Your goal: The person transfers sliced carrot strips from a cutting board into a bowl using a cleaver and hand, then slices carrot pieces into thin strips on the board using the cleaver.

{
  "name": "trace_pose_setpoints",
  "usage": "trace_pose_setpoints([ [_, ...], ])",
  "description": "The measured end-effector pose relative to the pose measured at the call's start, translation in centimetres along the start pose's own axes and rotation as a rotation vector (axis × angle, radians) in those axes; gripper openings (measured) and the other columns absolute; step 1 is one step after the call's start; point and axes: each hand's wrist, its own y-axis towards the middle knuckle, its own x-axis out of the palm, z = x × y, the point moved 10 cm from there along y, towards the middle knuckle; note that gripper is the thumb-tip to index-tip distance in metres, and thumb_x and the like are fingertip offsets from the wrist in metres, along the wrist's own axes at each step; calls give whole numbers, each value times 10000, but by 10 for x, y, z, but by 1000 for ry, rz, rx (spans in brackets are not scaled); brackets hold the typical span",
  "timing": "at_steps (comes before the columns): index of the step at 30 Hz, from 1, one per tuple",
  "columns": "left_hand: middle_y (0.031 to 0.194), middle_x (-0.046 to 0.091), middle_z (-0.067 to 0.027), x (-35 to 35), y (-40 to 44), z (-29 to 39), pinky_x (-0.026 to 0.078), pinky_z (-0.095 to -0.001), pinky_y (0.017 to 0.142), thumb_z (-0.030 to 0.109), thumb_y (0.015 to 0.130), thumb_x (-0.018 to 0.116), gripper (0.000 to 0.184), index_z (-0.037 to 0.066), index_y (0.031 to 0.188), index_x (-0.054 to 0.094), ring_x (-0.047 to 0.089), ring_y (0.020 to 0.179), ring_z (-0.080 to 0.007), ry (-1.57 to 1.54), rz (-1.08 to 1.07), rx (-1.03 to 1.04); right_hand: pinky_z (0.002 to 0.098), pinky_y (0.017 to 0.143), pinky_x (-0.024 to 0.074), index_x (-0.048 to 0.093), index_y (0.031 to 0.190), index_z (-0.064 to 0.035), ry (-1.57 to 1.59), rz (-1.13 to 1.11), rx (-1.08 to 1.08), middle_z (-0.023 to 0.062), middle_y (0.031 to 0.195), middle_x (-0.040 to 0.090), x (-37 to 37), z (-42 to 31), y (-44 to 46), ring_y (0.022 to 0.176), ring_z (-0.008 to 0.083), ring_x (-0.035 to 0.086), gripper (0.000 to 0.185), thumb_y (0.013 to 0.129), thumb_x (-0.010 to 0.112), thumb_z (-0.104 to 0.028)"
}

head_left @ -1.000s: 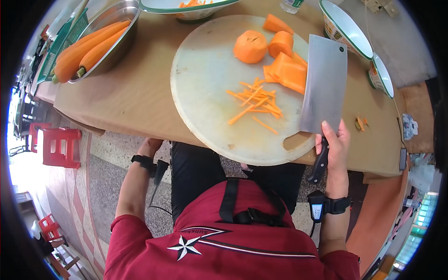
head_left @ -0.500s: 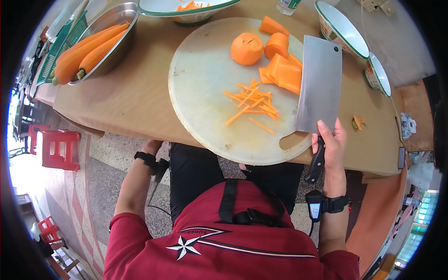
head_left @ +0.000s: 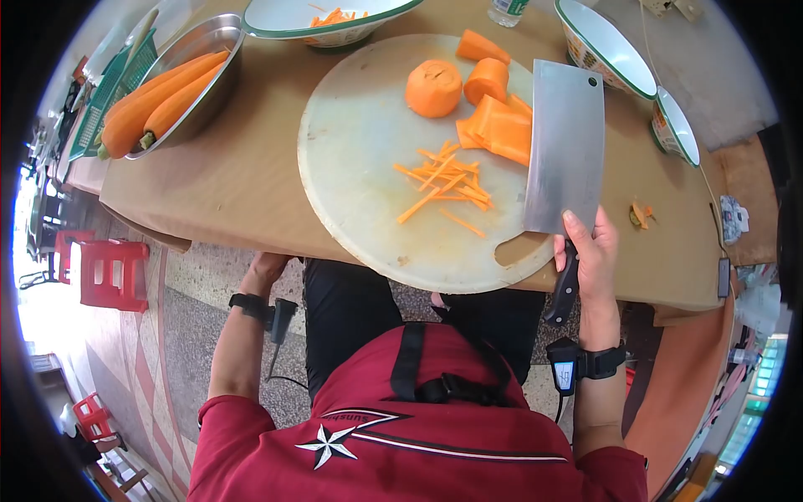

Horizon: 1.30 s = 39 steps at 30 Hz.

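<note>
My right hand (head_left: 592, 251) is wrapped around the dark handle of a cleaver (head_left: 565, 151). Its broad blade lies over the right side of a round chopping board (head_left: 343, 167), against some cut carrot slabs (head_left: 500, 132). Left of the blade is a small heap of carrot strips (head_left: 443, 180). Farther back on the board are a thick carrot end (head_left: 433, 88), a carrot chunk (head_left: 487, 79) and another piece (head_left: 483, 46). My left hand (head_left: 269, 264) is at the table's front edge, away from the board, its fingers mostly hidden by the edge.
A metal bowl (head_left: 219, 88) at left holds whole carrots (head_left: 171, 105), beside a green basket (head_left: 94, 121). An enamel bowl (head_left: 368, 32) with carrot strips stands behind the board. Two more enamel bowls (head_left: 606, 50) (head_left: 673, 125), a bottle (head_left: 507, 10) and carrot scraps (head_left: 641, 213) are around the right side.
The view has shifted slightly. My left wrist has turned a little, and its strapped device now points more upward. The cleaver and carrot pieces keep their places on the board.
</note>
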Motion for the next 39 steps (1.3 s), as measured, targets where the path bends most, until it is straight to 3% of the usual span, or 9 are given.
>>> trace_pose_setpoints([
  [2,1359,547,-90,-6,-2,-18,389,-411,1060,253,972,563,437,67,1359,485,515,1236,-254,-65,6,-195,205,432,434,562,1079,8,-1,0,2,42,821,596,0,2,0,570,77,537,198,951,596,-140],
  [3,1359,547,-90,-11,0,-18,389,-411,1060,253,972,563,437,67,1359,485,515,1236,-254,-67,10,-197,205,432,434,562,1079,8,-1,-4,5,42,821,596,0,2,0,570,77,537,198,951,596,-140],
  [4,1356,552,-87,-17,4,-11,399,-430,1054,251,964,560,416,90,1344,509,521,1235,-264,450,-1,-117,205,430,434,563,1081,6,-5,5,10,41,820,596,-1,3,0,568,76,536,197,952,595,-139],
  [6,1353,556,-83,-25,9,-12,408,-448,1048,249,957,557,398,112,1330,532,527,1233,-274,963,-13,-29,205,427,434,563,1082,5,-12,14,12,39,819,596,-1,3,1,566,75,535,195,952,595,-137],
  [8,1353,557,-84,-26,10,-16,406,-449,1051,242,955,552,394,114,1328,535,524,1237,-275,1257,-53,40,206,425,435,565,1076,0,-31,8,10,39,827,595,-2,2,0,565,75,536,185,951,593,-134],
  [11,1353,557,-85,-20,12,-11,402,-451,1055,231,954,544,389,116,1325,539,519,1243,-276,1449,-80,110,205,425,436,569,1070,-3,-25,8,7,36,825,590,-2,2,0,567,75,539,180,949,594,-134],
  [27,1353,560,-93,4,5,11,382,-460,1078,174,944,499,375,126,1311,559,494,1273,-284,1724,-110,468,212,431,434,561,1083,2,-39,36,27,38,823,583,-3,1,0,568,88,543,192,950,590,-133],
  [34,1372,537,-103,0,4,-5,359,-464,1098,142,936,486,404,114,1335,537,471,1297,-292,1768,-180,275,211,429,435,559,1076,2,-52,21,22,39,822,581,-1,-1,0,568,86,545,180,947,590,-121],
  [39,1397,510,-94,-3,12,-6,342,-458,1110,160,940,489,418,119,1355,514,445,1316,-284,1742,-146,259,212,427,434,559,1067,3,-41,27,17,37,806,583,-4,4,-1,562,87,546,176,948,592,-124],
])
